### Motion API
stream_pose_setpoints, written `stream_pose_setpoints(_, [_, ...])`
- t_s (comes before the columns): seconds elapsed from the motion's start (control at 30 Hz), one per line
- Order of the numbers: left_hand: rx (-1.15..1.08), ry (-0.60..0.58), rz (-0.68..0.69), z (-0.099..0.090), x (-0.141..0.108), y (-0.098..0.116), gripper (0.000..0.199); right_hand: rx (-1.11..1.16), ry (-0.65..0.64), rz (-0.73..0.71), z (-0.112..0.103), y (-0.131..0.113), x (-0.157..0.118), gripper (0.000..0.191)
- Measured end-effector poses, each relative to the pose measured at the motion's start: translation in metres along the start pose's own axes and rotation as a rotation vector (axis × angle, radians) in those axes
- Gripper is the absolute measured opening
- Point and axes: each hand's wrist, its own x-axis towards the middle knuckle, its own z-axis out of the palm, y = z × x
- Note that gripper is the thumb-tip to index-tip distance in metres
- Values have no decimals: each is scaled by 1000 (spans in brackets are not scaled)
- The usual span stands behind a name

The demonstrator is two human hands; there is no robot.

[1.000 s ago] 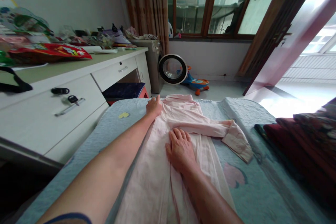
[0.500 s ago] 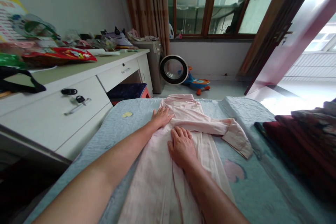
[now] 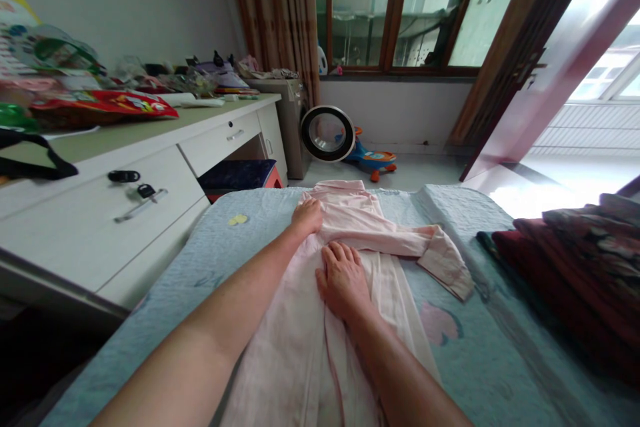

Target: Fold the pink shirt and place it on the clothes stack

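Note:
A long pale pink shirt (image 3: 285, 347) lies on the light blue bed cover (image 3: 460, 370), its collar at the far end. One sleeve (image 3: 375, 240) runs across it to the right, the cuff end bent down onto the cover. My left hand (image 3: 307, 215) is at the shirt's upper left edge, its fingers curled in on the fabric; the fingertips are hidden. Nearer to me, my right hand (image 3: 344, 277) rests palm down on the middle of the shirt just below the sleeve, fingers stretched out.
Folded dark clothes (image 3: 560, 260) are stacked on the bed's right side. Along the left stands a white desk (image 3: 150, 167) with bags on top. Beyond the bed are a washing machine (image 3: 287, 123) with its round door (image 3: 327, 133) swung out, and a blue and orange ride-on toy (image 3: 373, 159).
My left hand has gone from lying flat with spread fingers to curled fingers at the shirt's edge. The right hand stays in place on the shirt. The view has shifted slightly.

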Motion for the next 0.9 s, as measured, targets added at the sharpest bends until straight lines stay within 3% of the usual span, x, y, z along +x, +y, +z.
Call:
stream_pose_setpoints(0.23, [-33,133,33,14,-10,9,36,293,23,32,0,11,9,33])
stream_pose_setpoints(0.4, [-31,152,27,12,-13,10,33,522,171,200,-27,56,26,33])
stream_pose_setpoints(0.57, [-40,155,18,10,-13,11,34,109,518,353,-73,127,19,36])
stream_pose_setpoints(0.67, [-44,148,17,10,-13,11,33,-100,622,550,-85,154,8,41])
stream_pose_setpoints(0.9, [-52,120,7,9,-13,11,37,-285,441,849,-82,164,0,50])
